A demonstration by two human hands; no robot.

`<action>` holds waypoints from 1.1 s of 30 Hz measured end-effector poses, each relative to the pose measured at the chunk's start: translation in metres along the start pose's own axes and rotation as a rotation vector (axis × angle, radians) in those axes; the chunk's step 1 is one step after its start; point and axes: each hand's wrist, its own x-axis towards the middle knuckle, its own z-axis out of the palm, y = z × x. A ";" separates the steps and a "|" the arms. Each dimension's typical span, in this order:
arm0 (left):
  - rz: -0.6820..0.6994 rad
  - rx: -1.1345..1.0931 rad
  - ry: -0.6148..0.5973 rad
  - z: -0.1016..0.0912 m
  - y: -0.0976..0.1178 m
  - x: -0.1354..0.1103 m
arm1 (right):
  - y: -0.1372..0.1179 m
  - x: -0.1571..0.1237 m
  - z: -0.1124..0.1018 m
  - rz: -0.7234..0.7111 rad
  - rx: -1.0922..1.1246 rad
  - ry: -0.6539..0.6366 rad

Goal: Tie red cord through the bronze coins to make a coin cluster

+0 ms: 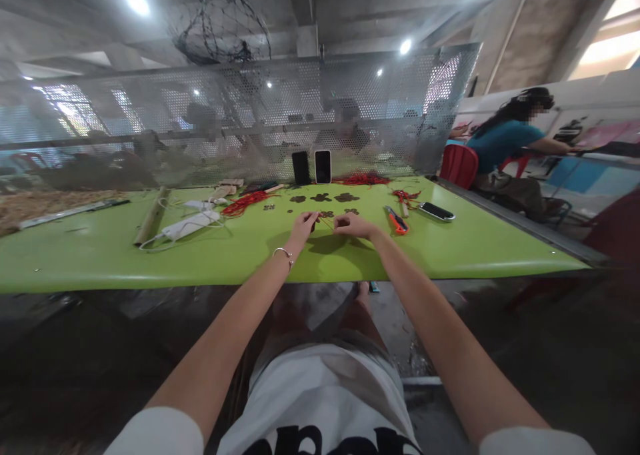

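Observation:
My left hand [304, 227] is closed in a pinch above the green table, a bracelet on its wrist. A thin dark cord [326, 223] runs from its fingertips to my right hand [353, 225], whose fingers are curled closed on the other end. Anything small at the left fingertips is too blurred to make out. Just beyond my hands lie small brown coin-like discs [351, 211] in clusters. Farther back are larger dark heaps of similar discs [346, 197]. Right of my right hand rests an orange-handled cutter [397, 220].
Two phones [323, 167] lean against the perforated metal screen [250, 128]. Red cords [247, 203] lie at the back. A white power strip [190, 225] and a tube [151, 218] are left, a black-and-silver device [437, 211] right. Another person [510, 135] sits at the far right.

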 end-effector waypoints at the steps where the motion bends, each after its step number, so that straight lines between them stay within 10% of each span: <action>1: -0.004 0.000 -0.002 0.000 0.000 0.000 | -0.001 -0.001 0.000 0.003 0.001 -0.013; 17: 0.010 0.056 -0.183 0.007 0.012 -0.008 | 0.012 0.016 0.009 0.124 -0.084 0.338; 33: 0.035 0.078 -0.162 0.006 0.011 -0.007 | 0.000 0.011 0.013 0.053 -0.160 0.298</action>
